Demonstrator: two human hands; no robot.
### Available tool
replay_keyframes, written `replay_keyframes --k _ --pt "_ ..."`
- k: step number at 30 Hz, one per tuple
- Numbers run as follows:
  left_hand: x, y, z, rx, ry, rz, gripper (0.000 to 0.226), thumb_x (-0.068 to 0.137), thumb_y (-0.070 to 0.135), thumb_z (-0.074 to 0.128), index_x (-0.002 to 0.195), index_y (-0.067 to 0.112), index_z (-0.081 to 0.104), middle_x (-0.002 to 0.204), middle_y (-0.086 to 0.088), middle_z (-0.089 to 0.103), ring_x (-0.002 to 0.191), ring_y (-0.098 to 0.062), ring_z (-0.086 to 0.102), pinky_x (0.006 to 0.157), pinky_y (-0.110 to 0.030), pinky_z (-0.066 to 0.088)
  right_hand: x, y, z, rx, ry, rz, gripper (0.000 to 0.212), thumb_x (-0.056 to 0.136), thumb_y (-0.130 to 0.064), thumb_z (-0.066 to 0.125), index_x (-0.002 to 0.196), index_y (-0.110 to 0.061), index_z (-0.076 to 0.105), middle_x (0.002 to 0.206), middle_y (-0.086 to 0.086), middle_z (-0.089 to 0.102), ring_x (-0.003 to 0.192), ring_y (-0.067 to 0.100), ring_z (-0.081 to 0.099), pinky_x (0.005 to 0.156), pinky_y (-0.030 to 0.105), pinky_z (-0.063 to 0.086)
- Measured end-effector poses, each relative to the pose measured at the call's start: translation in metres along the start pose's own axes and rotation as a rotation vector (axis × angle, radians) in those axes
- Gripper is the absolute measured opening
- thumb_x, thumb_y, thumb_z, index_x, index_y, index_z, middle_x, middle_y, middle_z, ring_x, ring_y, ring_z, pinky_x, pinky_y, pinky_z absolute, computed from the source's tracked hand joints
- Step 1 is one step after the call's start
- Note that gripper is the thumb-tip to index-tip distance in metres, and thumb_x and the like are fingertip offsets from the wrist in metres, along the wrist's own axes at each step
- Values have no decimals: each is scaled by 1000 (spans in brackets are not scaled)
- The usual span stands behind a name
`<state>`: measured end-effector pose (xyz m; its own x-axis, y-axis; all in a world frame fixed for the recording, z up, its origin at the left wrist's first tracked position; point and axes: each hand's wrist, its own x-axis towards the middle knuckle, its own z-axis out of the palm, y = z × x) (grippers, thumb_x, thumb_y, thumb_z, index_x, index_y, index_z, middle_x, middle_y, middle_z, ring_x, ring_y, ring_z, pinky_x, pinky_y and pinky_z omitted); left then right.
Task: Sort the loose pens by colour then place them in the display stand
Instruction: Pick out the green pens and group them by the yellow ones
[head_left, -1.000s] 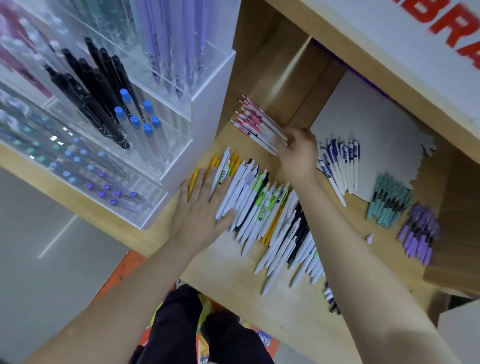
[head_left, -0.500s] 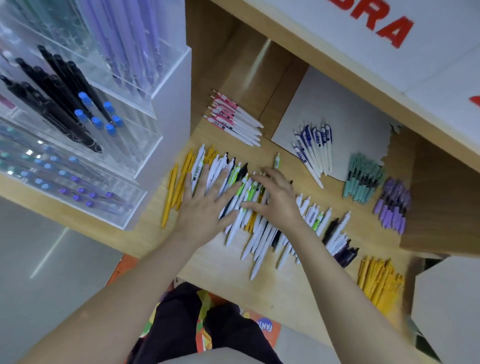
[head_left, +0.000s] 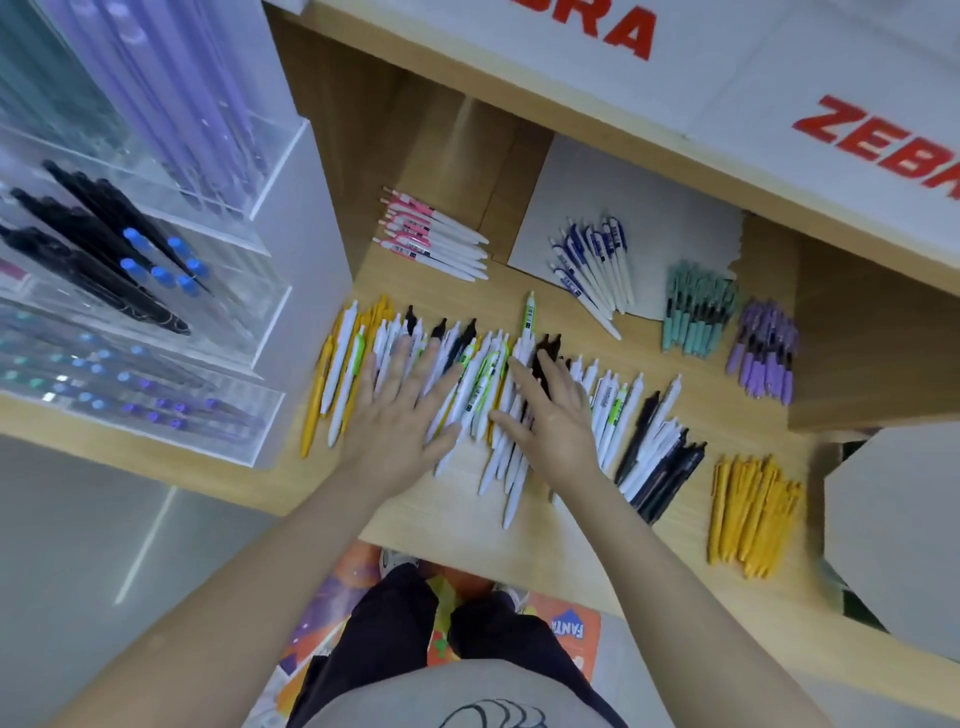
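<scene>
Right hand (head_left: 558, 415) slid rightward; both hands press the loose pens (head_left: 483, 384).

Probably a stationery shop: a clear acrylic display stand (head_left: 156, 249) of pens beside red brand signs (head_left: 878, 150).

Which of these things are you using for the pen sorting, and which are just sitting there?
For the job: mixed row of loose pens under both flat hands, left and right; sorted pink, blue, teal, purple, yellow bunches; clear acrylic display stand.

Lying about: grey cardboard sheet; red-lettered sign.
</scene>
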<state>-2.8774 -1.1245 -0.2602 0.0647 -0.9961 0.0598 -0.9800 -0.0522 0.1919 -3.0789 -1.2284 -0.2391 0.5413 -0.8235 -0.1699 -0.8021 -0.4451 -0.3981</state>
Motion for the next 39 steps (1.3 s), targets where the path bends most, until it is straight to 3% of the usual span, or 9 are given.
replay_keyframes --k 3,9,19,23,27,30,33,35,39 --pt "5 9 13 32 -58 94 68 98 61 28 158 30 22 167 -5 14 154 -30 5 121 -59 8 -2 -1 1 -14 -39 21 67 94 -64 41 153 -35 30 162 4 22 152 26 10 121 52 8" --pt "-3 -6 21 79 -67 68 71 99 64 21 160 32 7 168 -3 9 155 -27 7 122 -57 9 12 -17 -2 135 105 -4 56 88 -48 68 137 -26 57 152 12 38 143 33 29 113 55 23" --pt "-10 -14 19 2 6 -33 68 101 57 29 159 24 20 166 -6 19 154 -27 13 122 -54 13 44 -33 -6 29 -158 130 96 75 -64 72 154 -33 27 164 2 9 151 25 2 118 52 8" --pt "-9 -9 12 -121 -9 -75 66 100 54 38 159 29 19 166 -9 18 154 -29 11 123 -54 13 47 -39 -10 127 -41 120 78 74 -50 80 140 -21 50 154 6 33 144 27 22 116 46 20" --pt "-7 -5 -1 -291 84 -165 59 100 50 42 149 18 42 160 -13 32 150 -30 22 120 -50 16 41 -50 -35 474 72 245 36 86 -24 76 116 -12 61 110 11 64 105 24 57 86 29 41" --pt "1 6 -23 -485 84 -177 59 96 54 44 137 14 58 143 -8 54 134 -26 41 109 -49 36 32 -58 -54 681 47 318 19 88 -22 74 101 -18 61 90 16 67 82 25 64 70 30 49" --pt "8 25 -42 -777 -114 -246 44 97 46 56 123 11 65 114 -9 69 105 -25 60 86 -41 46 28 -72 -60 773 -29 316 15 87 -22 75 92 -25 62 82 8 72 80 20 67 75 28 52" --pt "9 33 -49 -1011 -187 -433 29 98 36 60 106 8 64 88 -11 69 80 -25 66 74 -46 51 30 -77 -57 803 -67 291 6 91 -22 71 92 -24 66 81 7 73 79 21 70 78 31 55" --pt "-4 22 -51 -1253 -215 -793 15 99 27 61 108 16 64 79 -3 72 65 -19 69 69 -40 57 38 -65 -38 561 -107 237 13 99 -25 59 109 -23 67 91 0 71 74 17 66 74 35 54"
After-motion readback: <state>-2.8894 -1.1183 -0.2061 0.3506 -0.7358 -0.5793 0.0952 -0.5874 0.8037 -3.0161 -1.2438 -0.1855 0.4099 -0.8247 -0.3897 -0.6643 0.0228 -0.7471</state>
